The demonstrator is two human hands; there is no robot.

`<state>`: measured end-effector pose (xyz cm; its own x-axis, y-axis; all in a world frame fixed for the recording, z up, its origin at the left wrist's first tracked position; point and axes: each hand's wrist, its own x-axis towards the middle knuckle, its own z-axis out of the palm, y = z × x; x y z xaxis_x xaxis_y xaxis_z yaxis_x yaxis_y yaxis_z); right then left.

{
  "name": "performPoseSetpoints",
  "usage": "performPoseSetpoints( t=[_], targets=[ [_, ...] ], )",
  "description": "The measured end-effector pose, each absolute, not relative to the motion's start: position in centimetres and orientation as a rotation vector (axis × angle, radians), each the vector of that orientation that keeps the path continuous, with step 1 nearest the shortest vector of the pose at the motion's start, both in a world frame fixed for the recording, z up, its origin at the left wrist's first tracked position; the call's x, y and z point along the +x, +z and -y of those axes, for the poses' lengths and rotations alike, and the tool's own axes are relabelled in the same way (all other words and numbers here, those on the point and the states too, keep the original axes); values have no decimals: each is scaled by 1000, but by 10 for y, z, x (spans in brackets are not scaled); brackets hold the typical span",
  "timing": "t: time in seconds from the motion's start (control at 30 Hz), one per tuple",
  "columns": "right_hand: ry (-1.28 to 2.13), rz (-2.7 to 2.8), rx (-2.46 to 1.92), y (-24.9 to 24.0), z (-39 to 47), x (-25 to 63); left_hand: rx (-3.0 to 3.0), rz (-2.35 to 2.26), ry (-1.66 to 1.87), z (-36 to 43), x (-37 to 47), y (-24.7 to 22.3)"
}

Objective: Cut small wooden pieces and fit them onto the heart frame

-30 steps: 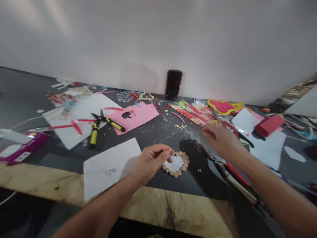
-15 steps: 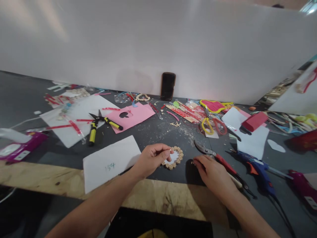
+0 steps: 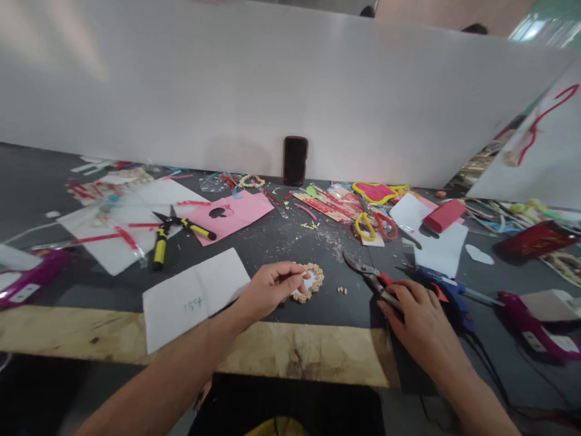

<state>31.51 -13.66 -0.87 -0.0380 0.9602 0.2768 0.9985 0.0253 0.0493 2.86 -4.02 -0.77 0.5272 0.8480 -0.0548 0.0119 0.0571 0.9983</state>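
My left hand (image 3: 278, 287) is closed in a pinch, a small pale stick piece (image 3: 304, 274) between thumb and forefinger. Just beyond those fingers lies a round paper disc (image 3: 310, 280) ringed with small beige pieces (image 3: 316, 289), partly covered by the hand. On the right, my right hand (image 3: 417, 309) is wrapped round the handles of the pruning shears (image 3: 374, 278), whose curved blades point to the far left. A few short stick pieces (image 3: 342, 290) rest on the dark table between the disc and the shears.
White paper with green writing (image 3: 195, 303) lies beside my left forearm; yellow-black pliers (image 3: 160, 245) are beyond it. Blue glue gun (image 3: 447, 290) and its cord are right of the shears. Scissors (image 3: 365, 227) and straws lie farther back. A phone (image 3: 295, 160) leans on the white partition.
My right hand has left the small stick pieces, moved right and closed on the shears' handles. My left hand stays by the disc, still pinching. The camera view has shifted slightly.
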Motion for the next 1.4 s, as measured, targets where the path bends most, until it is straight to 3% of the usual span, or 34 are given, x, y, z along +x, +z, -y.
performPoseSetpoints(
  t=[0.53, 0.7, 0.83, 0.93, 1.2, 1.4],
  targets=[
    [-124, 1839, -2062, -3, 134, 320, 1509, -891, 613, 64, 36, 11],
    [361, 1392, -2054, 24, 147, 319, 1500, -875, 525, 86, 46, 14],
    [889, 1010, -1747, 31, 154, 307, 1455, -825, 469, 94, 57, 7],
    [1058, 822, -1582, 28, 157, 301, 1433, -797, 474, 96, 59, 4],
    [645, 1484, -1834, 30, 144, 319, 1479, -839, 517, 93, 45, 5],
    [615, 1580, -1828, 24, 144, 309, 1382, -857, 542, 90, 46, 4]
  ],
)
